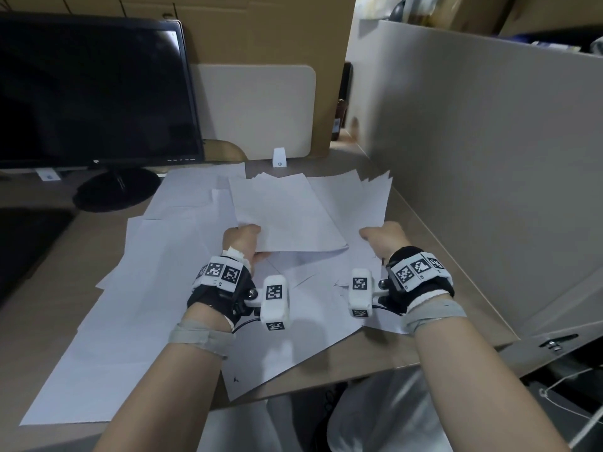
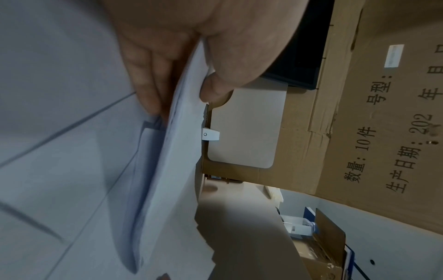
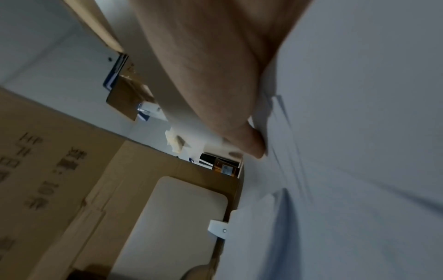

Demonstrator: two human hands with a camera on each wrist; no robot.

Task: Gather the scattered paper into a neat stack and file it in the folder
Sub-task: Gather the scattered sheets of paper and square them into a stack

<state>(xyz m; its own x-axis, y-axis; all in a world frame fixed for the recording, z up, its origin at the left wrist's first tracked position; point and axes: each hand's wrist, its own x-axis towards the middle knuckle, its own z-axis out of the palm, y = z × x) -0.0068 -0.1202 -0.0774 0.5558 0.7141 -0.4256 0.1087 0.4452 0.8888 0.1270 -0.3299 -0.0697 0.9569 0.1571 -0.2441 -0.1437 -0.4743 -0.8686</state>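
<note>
Many white paper sheets [image 1: 156, 288] lie scattered and overlapping on the beige desk [image 1: 49, 256]. My left hand [image 1: 243, 239] pinches the near edge of a small bundle of sheets [image 1: 287, 216], lifted off the pile. In the left wrist view the thumb [image 2: 215, 87] lies on top of that bundle [image 2: 172, 151] and the fingers [image 2: 148, 85] beneath. My right hand [image 1: 381, 238] holds the sheets on the right [image 1: 359, 203]. Its thumb [image 3: 246, 140] lies on top of the paper [image 3: 359, 132]; its fingers are hidden under it. I cannot make out a folder.
A dark monitor [image 1: 94, 93] on a round stand [image 1: 117, 187] fills the back left. A white panel [image 1: 257, 112] with a small clip [image 1: 279, 157] stands behind the paper, before a cardboard box [image 1: 261, 27]. A grey partition [image 1: 489, 158] walls the right side. Some sheets overhang the desk's front edge [image 1: 359, 370].
</note>
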